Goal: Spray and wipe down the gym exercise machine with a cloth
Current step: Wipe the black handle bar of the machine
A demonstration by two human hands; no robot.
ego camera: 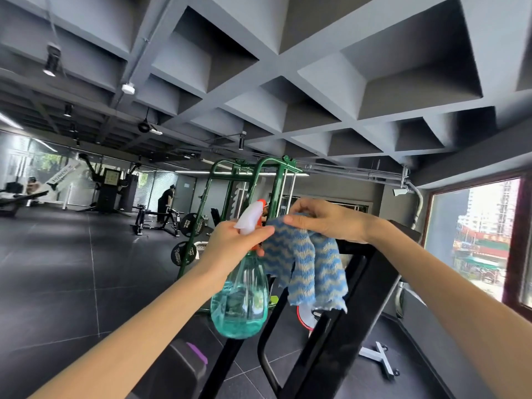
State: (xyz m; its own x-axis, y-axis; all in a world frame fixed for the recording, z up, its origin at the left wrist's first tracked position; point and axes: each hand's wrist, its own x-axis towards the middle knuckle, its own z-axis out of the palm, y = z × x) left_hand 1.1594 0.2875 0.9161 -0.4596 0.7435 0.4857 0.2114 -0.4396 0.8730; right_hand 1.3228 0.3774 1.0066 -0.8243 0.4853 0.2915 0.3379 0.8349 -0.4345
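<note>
Left hand (230, 243) gripping upright spray bottle (239, 300); right hand (325, 223) pinching cloth (308, 269), hanging just beside; black machine frame (354, 306) directly below.

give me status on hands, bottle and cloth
Left hand grips spray bottle. Right hand pinches cloth by black machine frame. Nothing seen in the way.
</note>
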